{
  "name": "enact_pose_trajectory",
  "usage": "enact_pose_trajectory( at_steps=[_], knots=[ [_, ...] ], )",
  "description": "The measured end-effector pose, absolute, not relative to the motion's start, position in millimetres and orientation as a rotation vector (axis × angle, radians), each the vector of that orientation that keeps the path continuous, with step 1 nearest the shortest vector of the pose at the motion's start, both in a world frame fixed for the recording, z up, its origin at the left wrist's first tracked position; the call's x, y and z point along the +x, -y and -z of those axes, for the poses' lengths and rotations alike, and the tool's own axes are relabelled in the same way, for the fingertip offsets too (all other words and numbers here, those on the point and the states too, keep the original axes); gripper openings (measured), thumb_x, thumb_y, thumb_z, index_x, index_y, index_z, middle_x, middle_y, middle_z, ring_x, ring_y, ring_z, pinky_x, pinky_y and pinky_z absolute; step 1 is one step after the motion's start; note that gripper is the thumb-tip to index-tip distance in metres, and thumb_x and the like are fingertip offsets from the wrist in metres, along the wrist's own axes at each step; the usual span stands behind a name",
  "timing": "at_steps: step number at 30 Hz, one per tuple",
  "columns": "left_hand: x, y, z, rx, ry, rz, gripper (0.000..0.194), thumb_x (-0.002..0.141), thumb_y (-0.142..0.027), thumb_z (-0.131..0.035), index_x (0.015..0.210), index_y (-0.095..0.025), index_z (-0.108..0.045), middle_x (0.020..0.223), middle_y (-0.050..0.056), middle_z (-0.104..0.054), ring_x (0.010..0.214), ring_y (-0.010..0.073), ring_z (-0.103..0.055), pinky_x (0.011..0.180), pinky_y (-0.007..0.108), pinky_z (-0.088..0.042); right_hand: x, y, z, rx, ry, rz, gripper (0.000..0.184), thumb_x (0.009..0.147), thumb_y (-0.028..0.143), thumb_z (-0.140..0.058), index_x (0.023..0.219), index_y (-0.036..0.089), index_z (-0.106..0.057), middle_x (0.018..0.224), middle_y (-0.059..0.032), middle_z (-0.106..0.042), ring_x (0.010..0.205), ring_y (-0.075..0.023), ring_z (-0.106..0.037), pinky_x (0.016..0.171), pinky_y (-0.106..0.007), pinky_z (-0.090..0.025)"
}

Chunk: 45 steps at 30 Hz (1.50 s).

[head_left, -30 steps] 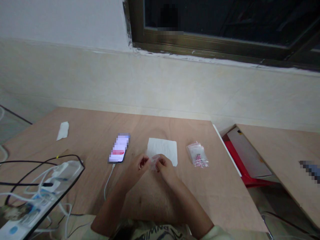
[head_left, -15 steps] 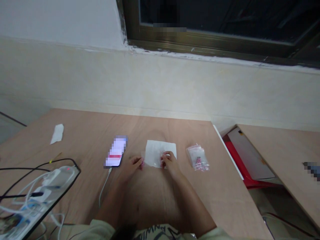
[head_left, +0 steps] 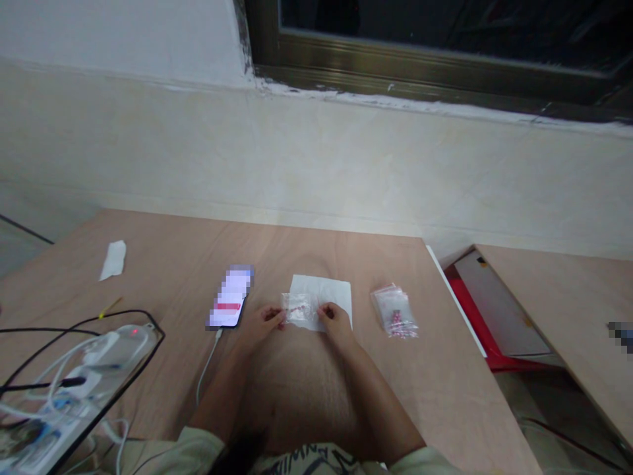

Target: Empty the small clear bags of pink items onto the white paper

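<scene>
L hand [head_left: 262, 323]: fingers together, pinching clear zip bag [head_left: 299, 309] | R hand [head_left: 335, 322]: fingers clamped on opposite edge | over white paper sheet [head_left: 336, 293] | 2nd bag [head_left: 394, 315] just right

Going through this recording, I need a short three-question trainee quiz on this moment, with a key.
1. True or false: the left hand and the right hand both hold the same clear plastic bag.
2. What lies beneath that bag?
3. Which hand is nearer the phone?

Key:
1. True.
2. A white paper sheet.
3. The left hand.
</scene>
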<state>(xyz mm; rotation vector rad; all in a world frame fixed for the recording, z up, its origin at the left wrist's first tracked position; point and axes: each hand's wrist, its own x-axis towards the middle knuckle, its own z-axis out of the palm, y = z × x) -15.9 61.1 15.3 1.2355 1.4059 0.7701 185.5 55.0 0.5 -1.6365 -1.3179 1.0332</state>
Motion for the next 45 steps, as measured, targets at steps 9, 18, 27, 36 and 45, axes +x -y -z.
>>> enact_pose_trajectory(
  at_steps=[9,18,27,36,45],
  knots=[
    [-11.7,-58.6,-26.9,1.258,-1.385,-0.729,0.03,0.07,-0.045,-0.053,0.059,-0.017,-0.049,0.046,-0.006,-0.048,0.043,0.01,-0.046,0.047,0.023,-0.038,185.9,-55.7,-0.6,-1.669,1.3,-1.052,0.017,0.064,0.032,-0.048,0.062,0.017,-0.054,0.059,0.0005,-0.05,0.059,-0.0138,-0.045,0.056,-0.025,-0.033],
    [2.1,-62.7,-33.2,1.211,-1.372,-0.733,0.032,0.072,-0.048,-0.047,0.061,-0.018,-0.048,0.044,-0.008,-0.043,0.037,0.0086,-0.042,0.038,0.02,-0.033,185.7,-55.8,-3.4,-1.699,1.288,-1.06,0.015,0.064,0.032,-0.048,0.059,0.018,-0.052,0.058,0.0007,-0.05,0.059,-0.0136,-0.044,0.055,-0.023,-0.032],
    [14.3,-72.9,-40.0,1.268,-1.406,-0.722,0.036,0.069,-0.052,-0.05,0.059,-0.017,-0.047,0.044,-0.008,-0.042,0.035,0.0071,-0.039,0.037,0.02,-0.032,184.4,-59.8,-10.4,-1.771,1.315,-1.038,0.015,0.064,0.028,-0.049,0.054,0.017,-0.053,0.054,0.0013,-0.05,0.055,-0.0123,-0.044,0.053,-0.023,-0.031],
    [29.1,-70.7,-39.9,1.444,-1.346,-0.519,0.035,0.073,-0.05,-0.046,0.065,-0.018,-0.056,0.04,-0.007,-0.044,0.042,0.0099,-0.045,0.047,0.021,-0.035,183.0,-63.6,-18.5,-1.706,1.224,-1.193,0.014,0.063,0.025,-0.051,0.051,0.017,-0.05,0.048,0.0036,-0.047,0.05,-0.0105,-0.042,0.051,-0.022,-0.031],
    [35.1,-71.9,-35.3,1.368,-1.397,-0.54,0.037,0.072,-0.051,-0.046,0.056,-0.019,-0.051,0.036,-0.008,-0.04,0.036,0.0097,-0.04,0.042,0.021,-0.031,183.6,-64.4,-20.0,-1.615,1.158,-1.276,0.017,0.064,0.029,-0.053,0.051,0.018,-0.051,0.049,0.0022,-0.053,0.049,-0.0112,-0.046,0.052,-0.024,-0.035]
  ],
)
